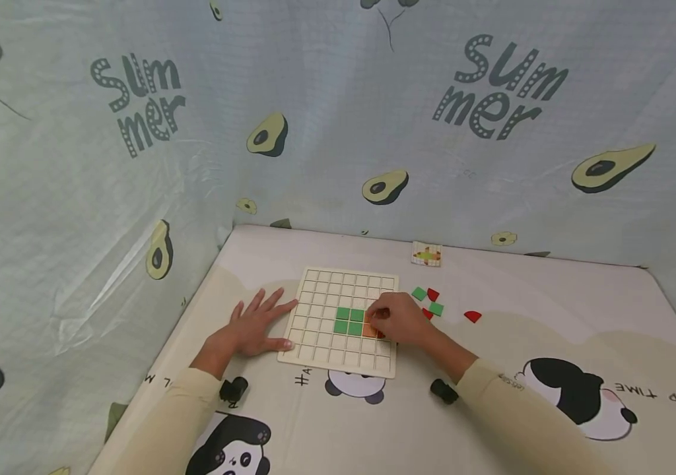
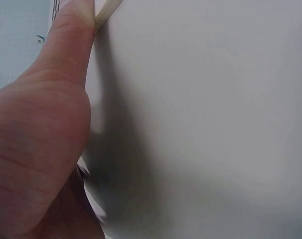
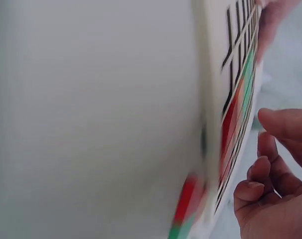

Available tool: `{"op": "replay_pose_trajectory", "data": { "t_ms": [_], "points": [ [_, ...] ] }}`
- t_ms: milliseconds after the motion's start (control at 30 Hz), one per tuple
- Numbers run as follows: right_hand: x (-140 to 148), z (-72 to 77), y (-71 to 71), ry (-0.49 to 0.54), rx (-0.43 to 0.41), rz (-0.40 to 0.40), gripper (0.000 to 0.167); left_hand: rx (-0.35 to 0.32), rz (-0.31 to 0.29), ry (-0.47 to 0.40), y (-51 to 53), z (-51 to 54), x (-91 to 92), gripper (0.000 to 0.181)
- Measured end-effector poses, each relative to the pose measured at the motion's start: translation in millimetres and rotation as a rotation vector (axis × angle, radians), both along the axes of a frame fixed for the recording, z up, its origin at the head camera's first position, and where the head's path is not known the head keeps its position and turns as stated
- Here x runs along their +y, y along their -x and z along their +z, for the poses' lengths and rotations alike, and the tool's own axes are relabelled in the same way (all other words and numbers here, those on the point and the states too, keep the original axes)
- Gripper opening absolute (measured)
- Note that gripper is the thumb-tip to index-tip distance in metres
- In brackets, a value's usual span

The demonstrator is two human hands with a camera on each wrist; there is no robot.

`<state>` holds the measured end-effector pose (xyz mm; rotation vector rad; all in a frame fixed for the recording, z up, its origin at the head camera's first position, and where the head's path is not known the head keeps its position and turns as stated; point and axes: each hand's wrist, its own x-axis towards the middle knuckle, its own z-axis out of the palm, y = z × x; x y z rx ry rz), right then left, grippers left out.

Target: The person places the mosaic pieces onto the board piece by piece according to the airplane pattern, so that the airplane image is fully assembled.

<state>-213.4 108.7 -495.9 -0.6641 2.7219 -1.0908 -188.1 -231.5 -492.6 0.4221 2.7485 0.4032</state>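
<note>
Tiles (image 1: 356, 316) on board (image 1: 320, 297) (card (image 1: 426, 254) behind, right)

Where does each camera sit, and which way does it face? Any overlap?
Head: worn on the head, facing forward and down at the gridded board; left hand, right hand and sleeves show.
Left wrist: on that wrist, facing pale tabletop and the board's edge; left thumb shows.
Right wrist: on that wrist, facing tabletop and the board's side; right fingers show, left hand beyond.
Shared: head and right wrist both see green squares on the board.

Pale avocado-print wall sheets (image 1: 326, 86) around a cream panda-print tabletop (image 1: 373, 432)
</note>
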Motion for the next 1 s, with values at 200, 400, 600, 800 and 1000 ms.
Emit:
{"op": "replay_pose_trajectory", "data": {
  "t_ms": [200,400,600,800,1000],
  "points": [
    [51.3,0.8,8.5,-0.054,-0.055,-0.030,0.011,0.004,-0.006,0.005,0.5,0.8,-0.3,0.088],
    [88.1,-1.6,18.0,-0.112,-0.071,-0.009,0.017,-0.001,-0.003,0.001,0.8,1.6,0.3,0.089],
    [97.6,-6.2,19.4,-0.167,-0.108,0.027,0.019,-0.006,0.001,0.002,2.0,-1.7,-0.3,0.089],
    [96.9,-10.0,18.1,-0.175,-0.145,0.004,0.014,-0.006,-0.006,-0.008,2.6,-3.1,-0.6,0.089],
    [96.9,-7.7,17.5,-0.170,-0.134,0.015,0.015,-0.008,0.002,-0.006,0.6,-0.3,-0.6,0.089]
  ]
}}
